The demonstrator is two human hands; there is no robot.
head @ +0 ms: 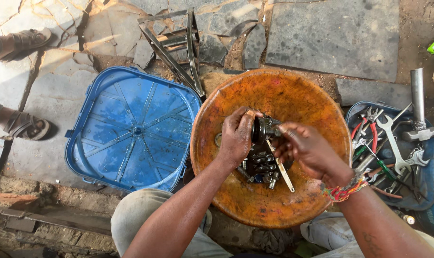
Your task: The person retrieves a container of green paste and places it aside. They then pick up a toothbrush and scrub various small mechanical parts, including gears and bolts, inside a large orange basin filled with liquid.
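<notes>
Over the middle of a wide, round, rust-orange metal basin (293, 91), both hands work on one small part. The left hand (236, 136) is clenched around a dark, greasy metal engine part (262, 128), thumb and fingers wrapped over its top. The right hand (307, 148) pinches the grey stub end of that same part with its fingertips and also grips a thin, flat, pale metal tool (281, 169) that slants down toward the basin's bottom. Just under the hands, in the basin's centre, lies a heap of small dark nuts, bolts and sockets (261, 167). A braided multicoloured wristband (342, 190) circles the right wrist. Left of the basin lies a square blue plastic lid (131, 129) with moulded ribs, on stone paving. To the right, a blue tray (429, 191) holds spanners, red-handled pliers and a hammer. Two sandalled feet (28, 125) of another person show at the far left
</notes>
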